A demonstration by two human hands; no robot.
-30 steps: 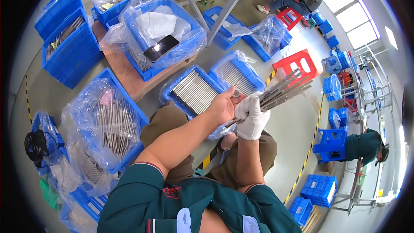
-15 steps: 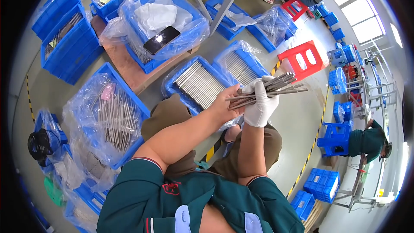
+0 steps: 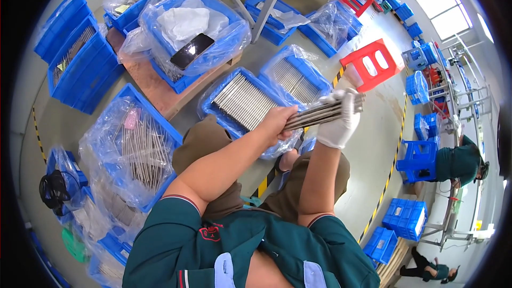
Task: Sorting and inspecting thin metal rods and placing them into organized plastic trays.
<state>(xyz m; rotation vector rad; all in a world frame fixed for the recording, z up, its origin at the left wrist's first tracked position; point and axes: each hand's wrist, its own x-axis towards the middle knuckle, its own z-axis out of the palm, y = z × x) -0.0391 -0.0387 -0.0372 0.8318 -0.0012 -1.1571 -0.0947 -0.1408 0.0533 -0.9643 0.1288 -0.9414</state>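
Note:
A bundle of thin grey metal rods (image 3: 319, 116) lies across both of my hands, above my knees. My bare left hand (image 3: 279, 124) is closed round its left end. Toward the other end, my right hand (image 3: 341, 121), in a white glove, grips the same bundle, with rod ends sticking out past the fingers. Just beyond my left hand sits a plastic-lined blue crate (image 3: 213, 108) with rods laid in neat parallel rows. A second crate (image 3: 324, 86) of rows of rods stands beside it, partly under clear film.
On my left, a blue crate (image 3: 173, 122) holds loosely piled rods under plastic. A phone (image 3: 192, 52) rests on a lined crate on a wooden pallet (image 3: 146, 93). A red stool (image 3: 373, 65) stands ahead on the right. Other people work farther off on the right and at the back.
The rods, fanned out before, now lie closer together and more level. My right hand has moved slightly right, and my left hand has shifted a little left along the bundle.

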